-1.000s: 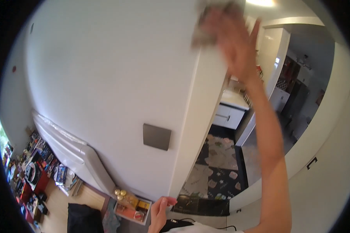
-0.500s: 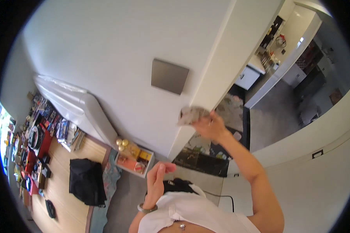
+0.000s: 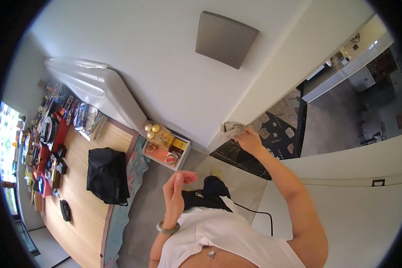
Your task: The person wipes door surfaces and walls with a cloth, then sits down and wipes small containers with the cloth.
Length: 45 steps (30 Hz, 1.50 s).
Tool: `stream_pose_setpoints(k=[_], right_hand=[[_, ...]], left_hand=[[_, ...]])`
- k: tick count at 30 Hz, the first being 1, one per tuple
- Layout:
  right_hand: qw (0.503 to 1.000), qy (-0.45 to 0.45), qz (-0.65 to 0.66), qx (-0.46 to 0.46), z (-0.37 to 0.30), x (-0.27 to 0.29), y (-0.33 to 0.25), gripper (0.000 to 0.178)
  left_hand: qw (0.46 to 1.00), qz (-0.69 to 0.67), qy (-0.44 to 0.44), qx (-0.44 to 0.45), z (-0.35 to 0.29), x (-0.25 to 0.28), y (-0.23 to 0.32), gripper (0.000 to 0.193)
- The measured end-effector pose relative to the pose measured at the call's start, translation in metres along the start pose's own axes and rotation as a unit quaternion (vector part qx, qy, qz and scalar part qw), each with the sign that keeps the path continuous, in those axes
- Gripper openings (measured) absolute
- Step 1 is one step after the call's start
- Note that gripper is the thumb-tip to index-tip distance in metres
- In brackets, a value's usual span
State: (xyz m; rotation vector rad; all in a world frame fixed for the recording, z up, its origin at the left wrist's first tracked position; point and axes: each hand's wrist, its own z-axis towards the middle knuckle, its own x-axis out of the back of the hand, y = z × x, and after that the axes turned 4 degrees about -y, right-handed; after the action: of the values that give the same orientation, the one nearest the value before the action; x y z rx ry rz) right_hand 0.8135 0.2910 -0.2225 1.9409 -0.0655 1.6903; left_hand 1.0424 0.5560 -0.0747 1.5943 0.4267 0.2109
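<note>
My right hand (image 3: 249, 141) grips a crumpled grey-beige cloth (image 3: 233, 128) at the lower part of the white door frame (image 3: 272, 76). The cloth lies against the frame's edge, its far end bunched beyond my fingers. My left hand (image 3: 176, 190) is raised in front of my body, its fingers loosely stretched out, with nothing seen in it. A grey bangle (image 3: 168, 228) circles my left wrist. Up the wall from the cloth is a square grey panel (image 3: 227, 39).
A white box (image 3: 186, 156) with golden-topped jars and packets stands by the wall. To the left are a wooden surface (image 3: 76, 169), a black bag (image 3: 107, 176) and a plastic-wrapped grey object (image 3: 116, 96). A patterned dark mat (image 3: 277, 134) lies in the doorway; a black cable (image 3: 263, 212) hangs near me.
My view has shifted, and the wall panel appears higher and farther right. My right hand has moved the cloth along the door frame. The left hand stays raised.
</note>
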Motion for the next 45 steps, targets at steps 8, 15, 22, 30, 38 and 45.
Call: stream_pose_setpoints(k=[8, 15, 22, 30, 38, 45], right_hand=[[0.905, 0.136, 0.378, -0.14, 0.017, -0.004, -0.091, 0.022], [0.179, 0.075, 0.961, -0.196, 0.005, 0.165, -0.118, 0.041], [0.409, 0.279, 0.865, -0.084, 0.033, 0.258, -0.062, 0.05], [0.212, 0.278, 0.937, -0.006, 0.105, 0.292, -0.006, 0.043], [0.159, 0.295, 0.94, -0.062, 0.105, 0.292, -0.008, 0.042], [0.203, 0.263, 0.943, 0.012, 0.105, 0.289, -0.005, 0.049]], left_hand=[[0.994, 0.077, -0.07, -0.015, -0.001, -0.004, -0.018, 0.032], [0.927, 0.329, -0.007, -0.182, 0.024, -0.04, -0.029, 0.051], [0.881, 0.233, 0.186, -0.367, 0.107, -0.018, 0.053, 0.064], [0.733, 0.411, 0.18, -0.511, 0.193, -0.046, 0.202, 0.049], [0.73, 0.407, 0.067, -0.545, 0.184, -0.081, 0.197, 0.057], [0.755, 0.382, 0.155, -0.509, 0.195, -0.061, 0.203, 0.054]])
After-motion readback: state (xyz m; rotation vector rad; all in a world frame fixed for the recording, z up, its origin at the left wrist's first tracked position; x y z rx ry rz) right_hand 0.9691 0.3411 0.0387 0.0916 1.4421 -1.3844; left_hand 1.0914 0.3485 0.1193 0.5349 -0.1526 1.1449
